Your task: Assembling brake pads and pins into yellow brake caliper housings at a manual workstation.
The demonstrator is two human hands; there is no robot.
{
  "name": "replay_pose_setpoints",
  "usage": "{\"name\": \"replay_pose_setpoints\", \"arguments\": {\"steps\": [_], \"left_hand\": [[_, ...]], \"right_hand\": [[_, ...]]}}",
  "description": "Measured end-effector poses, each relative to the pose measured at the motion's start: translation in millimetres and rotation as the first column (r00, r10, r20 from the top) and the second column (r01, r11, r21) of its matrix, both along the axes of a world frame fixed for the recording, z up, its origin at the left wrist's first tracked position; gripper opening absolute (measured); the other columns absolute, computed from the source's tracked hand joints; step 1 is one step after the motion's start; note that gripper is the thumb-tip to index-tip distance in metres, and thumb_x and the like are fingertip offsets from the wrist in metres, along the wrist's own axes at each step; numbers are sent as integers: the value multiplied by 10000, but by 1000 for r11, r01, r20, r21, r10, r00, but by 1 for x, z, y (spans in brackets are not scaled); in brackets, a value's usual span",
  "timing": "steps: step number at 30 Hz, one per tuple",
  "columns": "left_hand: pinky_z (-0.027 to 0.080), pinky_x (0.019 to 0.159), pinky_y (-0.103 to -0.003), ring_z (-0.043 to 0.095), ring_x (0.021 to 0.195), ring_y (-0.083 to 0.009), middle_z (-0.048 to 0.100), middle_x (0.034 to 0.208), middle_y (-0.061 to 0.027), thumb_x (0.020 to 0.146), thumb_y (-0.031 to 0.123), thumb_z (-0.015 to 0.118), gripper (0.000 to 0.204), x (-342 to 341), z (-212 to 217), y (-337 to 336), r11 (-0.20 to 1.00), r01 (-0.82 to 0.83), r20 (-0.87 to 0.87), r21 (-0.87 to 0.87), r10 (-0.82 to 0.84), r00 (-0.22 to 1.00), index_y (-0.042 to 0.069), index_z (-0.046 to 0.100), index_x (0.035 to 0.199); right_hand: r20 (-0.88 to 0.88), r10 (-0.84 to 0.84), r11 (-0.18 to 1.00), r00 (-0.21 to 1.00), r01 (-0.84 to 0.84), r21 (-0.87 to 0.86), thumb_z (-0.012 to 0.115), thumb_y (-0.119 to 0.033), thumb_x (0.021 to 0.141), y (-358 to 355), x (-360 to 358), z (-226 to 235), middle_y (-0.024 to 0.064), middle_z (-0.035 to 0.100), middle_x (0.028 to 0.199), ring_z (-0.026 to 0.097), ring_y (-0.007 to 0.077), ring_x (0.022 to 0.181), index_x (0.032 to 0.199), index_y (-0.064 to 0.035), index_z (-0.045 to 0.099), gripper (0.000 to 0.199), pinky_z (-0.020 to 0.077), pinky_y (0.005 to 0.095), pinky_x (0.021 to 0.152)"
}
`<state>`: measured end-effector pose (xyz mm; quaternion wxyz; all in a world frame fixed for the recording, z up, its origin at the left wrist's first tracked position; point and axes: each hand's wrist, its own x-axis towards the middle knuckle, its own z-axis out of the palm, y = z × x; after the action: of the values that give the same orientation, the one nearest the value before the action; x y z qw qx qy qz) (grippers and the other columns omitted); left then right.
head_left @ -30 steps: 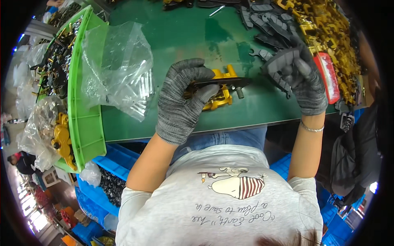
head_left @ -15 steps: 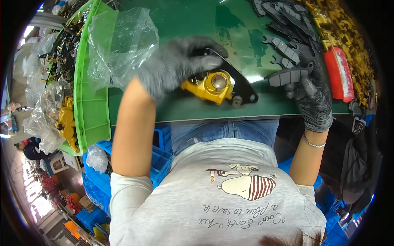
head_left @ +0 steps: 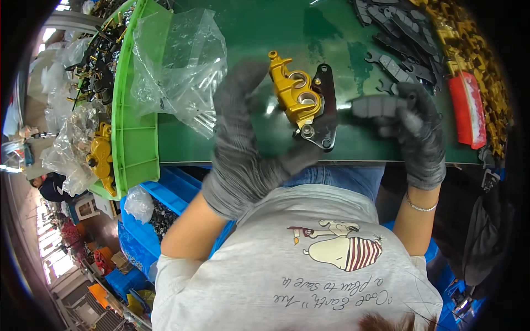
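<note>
A gold brake caliper (head_left: 295, 99) with two round bores lies on the green table in front of me, a black bracket plate (head_left: 327, 107) joined along its right side. My left hand (head_left: 243, 132), in a dark grey glove, is spread in a wide curve at the caliper's left. Its thumb reaches to the bracket's lower end; whether it touches I cannot tell. The fingers are apart from the gold body. In my gloved right hand (head_left: 417, 129) a dark brake pad (head_left: 376, 106) is pinched, slightly blurred, to the right of the bracket.
Several loose brake pads (head_left: 397, 27) are piled at the far right. Beyond them lie many gold parts (head_left: 480, 66) and a red box (head_left: 468, 110). At left stand a clear plastic bag (head_left: 182, 60) and a green crate (head_left: 135, 135) with parts beside it.
The caliper has turned from lying sideways under my left hand to standing lengthwise, bores showing. My left hand has let go and opened around it. The right hand still holds the pad.
</note>
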<state>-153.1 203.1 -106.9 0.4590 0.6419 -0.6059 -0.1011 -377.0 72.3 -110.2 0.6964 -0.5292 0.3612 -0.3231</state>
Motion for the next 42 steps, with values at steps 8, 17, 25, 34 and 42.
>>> {"name": "replay_pose_setpoints", "arguments": {"steps": [8, 17, 25, 34, 42], "left_hand": [[371, 1006, -347, 473, 1171, -225, 453, 1300, -91, 716, 244, 759, 765, -9, -30, -28, 996, 89, -449, -12, -85, 889, 74, 359, 1347], [413, 965, -324, 506, 1119, -202, 538, 1213, -91, 680, 157, 798, 690, 17, -10, -22, 916, 353, -734, 190, -106, 671, 61, 476, 1282], [465, 895, -316, 540, 1029, -186, 554, 1150, -74, 659, 131, 817, 612, -5, -33, -27, 971, 241, -533, 4, -202, 821, 82, 508, 1185], [470, 877, -312, 553, 998, -171, 581, 1100, -66, 683, 103, 793, 514, -9, -34, -29, 992, 124, -395, 28, -103, 913, 67, 535, 1126], [472, 870, -302, 576, 984, -176, 604, 1073, -75, 705, 75, 769, 460, -13, -29, -28, 993, 112, -537, 33, -77, 840, 61, 556, 1112]], "right_hand": [[149, 59, 996, 987, -49, -68, 635, -192, 829, -26, 21, 15, 130, 610, 1016, 668, 240, 820, 1205, -12, 487, 442, 564, 276, 640], [94, -50, 980, 994, 30, 198, 622, -176, 845, 7, 0, 2, 138, 623, 968, 678, 244, 770, 1127, -13, 504, 346, 565, 254, 589], [-20, -11, 934, 1000, 17, 357, 645, -146, 829, 29, 0, 3, 168, 634, 924, 681, 288, 781, 1027, 7, 518, 281, 589, 299, 589], [-140, 28, 917, 990, 30, 399, 662, -114, 817, 25, 11, 9, 178, 637, 884, 684, 261, 744, 1005, 32, 507, 284, 573, 258, 541], [-271, 27, 955, 962, 56, 291, 690, -130, 801, 22, 24, 6, 154, 641, 771, 666, 195, 626, 1000, 22, 473, 331, 550, 244, 484]]}}
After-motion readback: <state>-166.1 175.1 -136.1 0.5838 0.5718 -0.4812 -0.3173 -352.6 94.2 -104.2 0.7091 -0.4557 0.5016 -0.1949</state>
